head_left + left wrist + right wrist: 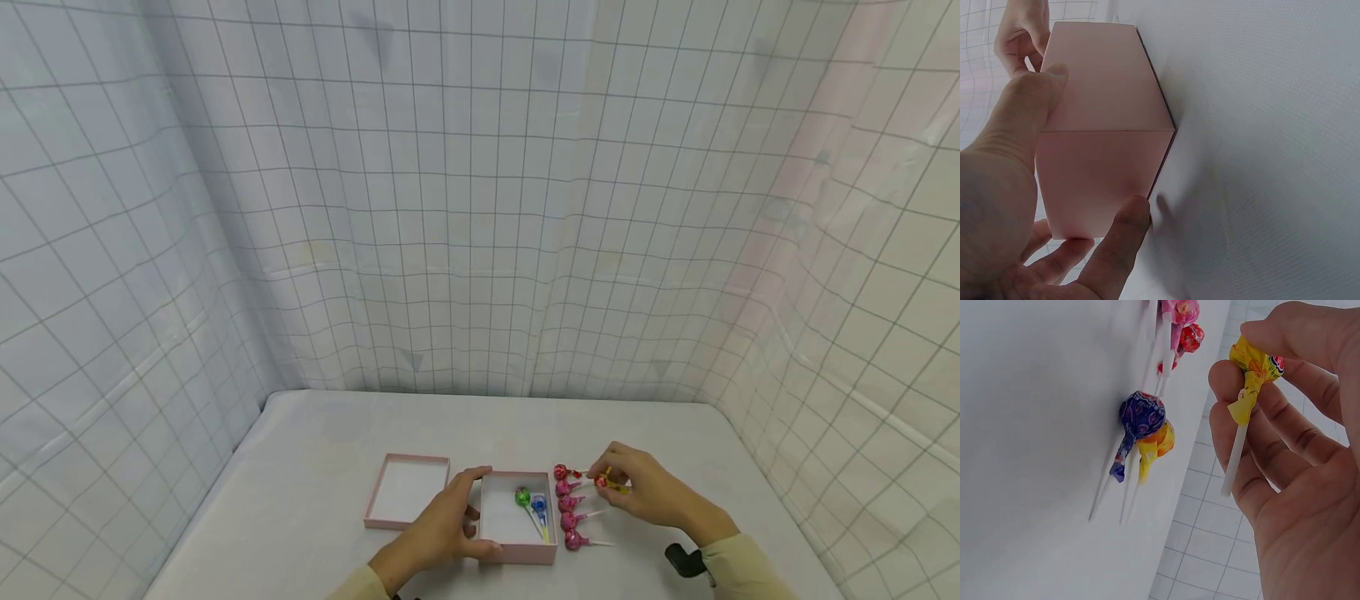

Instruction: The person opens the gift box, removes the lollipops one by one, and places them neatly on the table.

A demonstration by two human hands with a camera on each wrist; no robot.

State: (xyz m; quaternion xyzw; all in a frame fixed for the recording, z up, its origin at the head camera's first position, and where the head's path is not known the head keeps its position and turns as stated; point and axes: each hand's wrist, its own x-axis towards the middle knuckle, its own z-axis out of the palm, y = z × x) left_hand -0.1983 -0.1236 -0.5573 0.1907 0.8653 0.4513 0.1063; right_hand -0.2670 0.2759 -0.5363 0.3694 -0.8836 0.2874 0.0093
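My left hand (448, 521) grips an open pink box (517, 553) at its left side, thumb on one wall and fingers spread along another. The left wrist view shows the box's plain outer walls (1107, 81). Inside it lie a green lollipop (522, 497) and a blue lollipop (538, 503). Right of the box, my right hand (637, 485) pinches a yellow-wrapped lollipop (1249, 369) by its head between thumb and fingers, stick hanging down. Beside the box a column of lollipops lies on the table: a red one (560, 472) and several pink ones (570, 521).
A shallow pink lid (408, 492) with a white inside lies left of the box. In the right wrist view a purple lollipop (1141, 415) and another yellow lollipop (1163, 439) lie on the white table (1035, 456). Grid-patterned curtains (480, 208) surround the table's back and sides.
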